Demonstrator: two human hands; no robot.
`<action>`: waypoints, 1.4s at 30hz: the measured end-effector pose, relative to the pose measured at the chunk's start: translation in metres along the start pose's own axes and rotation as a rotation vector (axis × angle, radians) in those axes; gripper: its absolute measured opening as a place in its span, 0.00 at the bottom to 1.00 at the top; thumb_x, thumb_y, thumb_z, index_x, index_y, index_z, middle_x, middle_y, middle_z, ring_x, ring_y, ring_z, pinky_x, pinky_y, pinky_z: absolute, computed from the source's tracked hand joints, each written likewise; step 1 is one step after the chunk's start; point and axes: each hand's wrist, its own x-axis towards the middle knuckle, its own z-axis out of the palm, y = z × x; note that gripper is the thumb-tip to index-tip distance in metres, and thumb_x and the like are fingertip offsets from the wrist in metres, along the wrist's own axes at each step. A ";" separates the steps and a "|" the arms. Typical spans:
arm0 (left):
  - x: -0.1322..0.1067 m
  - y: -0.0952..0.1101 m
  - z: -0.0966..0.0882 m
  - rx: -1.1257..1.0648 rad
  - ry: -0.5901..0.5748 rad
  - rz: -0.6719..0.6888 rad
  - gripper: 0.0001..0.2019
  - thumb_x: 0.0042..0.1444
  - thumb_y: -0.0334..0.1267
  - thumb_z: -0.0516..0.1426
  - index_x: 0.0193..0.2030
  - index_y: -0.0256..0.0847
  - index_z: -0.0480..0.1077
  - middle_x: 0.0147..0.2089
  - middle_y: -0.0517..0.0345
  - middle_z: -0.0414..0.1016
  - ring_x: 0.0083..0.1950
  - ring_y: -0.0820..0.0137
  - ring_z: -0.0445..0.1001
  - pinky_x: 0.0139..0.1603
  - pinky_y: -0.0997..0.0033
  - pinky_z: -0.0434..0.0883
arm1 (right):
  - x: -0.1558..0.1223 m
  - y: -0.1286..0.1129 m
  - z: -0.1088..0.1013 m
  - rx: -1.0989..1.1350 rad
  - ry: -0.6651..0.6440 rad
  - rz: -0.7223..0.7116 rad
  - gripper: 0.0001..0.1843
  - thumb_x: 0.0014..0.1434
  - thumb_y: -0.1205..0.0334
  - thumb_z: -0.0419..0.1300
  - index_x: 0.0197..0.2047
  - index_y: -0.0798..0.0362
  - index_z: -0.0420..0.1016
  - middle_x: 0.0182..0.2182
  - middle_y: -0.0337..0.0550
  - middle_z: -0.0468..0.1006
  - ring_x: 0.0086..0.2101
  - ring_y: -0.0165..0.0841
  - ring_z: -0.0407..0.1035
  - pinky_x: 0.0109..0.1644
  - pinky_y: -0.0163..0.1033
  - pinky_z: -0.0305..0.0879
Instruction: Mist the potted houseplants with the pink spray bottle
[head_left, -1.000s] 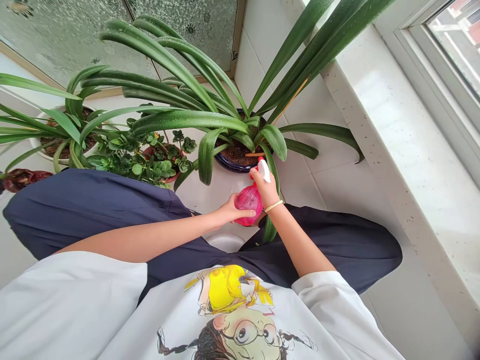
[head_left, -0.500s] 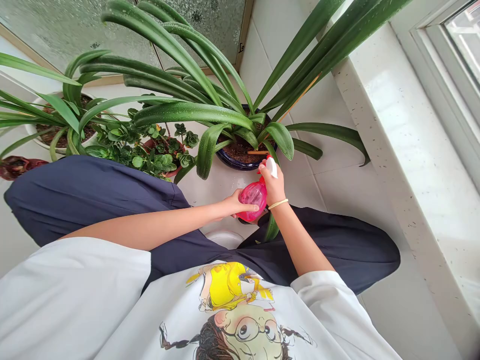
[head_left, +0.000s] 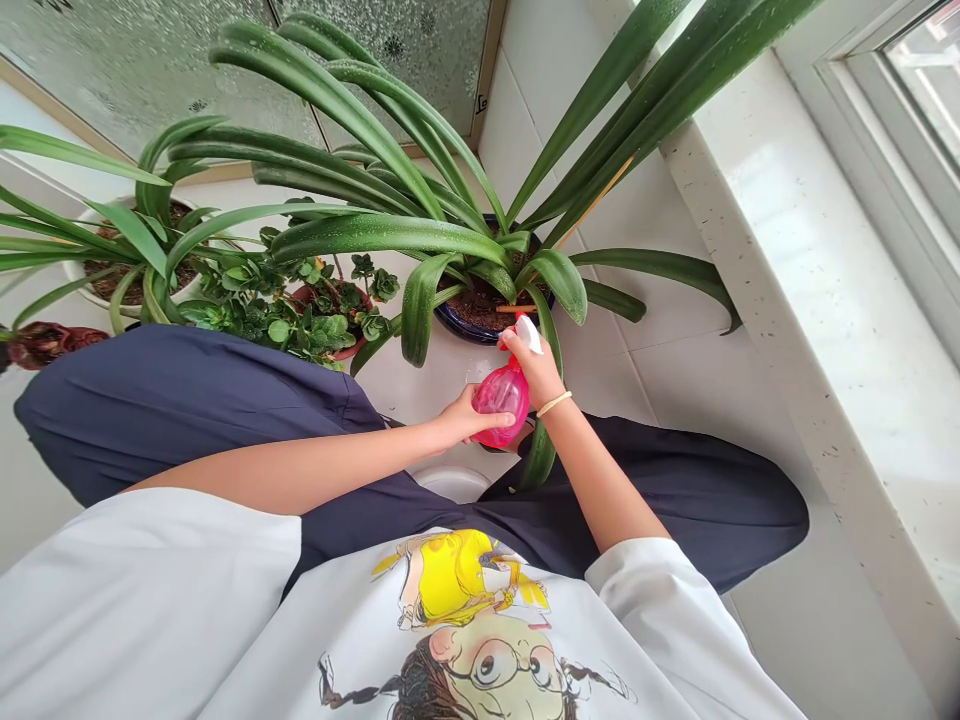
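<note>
A pink see-through spray bottle (head_left: 501,405) with a white and red spray head is held in both hands, just in front of the big potted plant (head_left: 450,237). My left hand (head_left: 459,416) wraps round the bottle's body, its thumb lying across the front. Higher up, my right hand (head_left: 536,368) grips the spray head, with a pale band at the wrist. The plant's long strap leaves carry pale specks or drops. Its dark blue pot (head_left: 469,326) holds brown soil, and a short brown stick (head_left: 517,309) lies on it.
To the left stand a leafy plant (head_left: 322,320) in a reddish pot and a strap-leaved plant (head_left: 139,265) in a white pot. A dark red object (head_left: 56,345) sits beside my knee. A stone sill (head_left: 795,300) runs along the right, and frosted glass panels (head_left: 405,60) stand behind.
Both hands and the spray bottle have shifted slightly left and down. A long leaf beside my right wrist shows more now. The view has moved a little.
</note>
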 end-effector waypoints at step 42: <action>-0.024 0.016 -0.018 0.007 0.182 0.216 0.45 0.39 0.50 0.75 0.62 0.44 0.62 0.62 0.47 0.73 0.60 0.55 0.74 0.58 0.57 0.72 | -0.006 -0.056 0.024 -0.113 -0.126 -0.363 0.19 0.57 0.41 0.61 0.37 0.48 0.72 0.36 0.43 0.76 0.39 0.38 0.69 0.49 0.46 0.68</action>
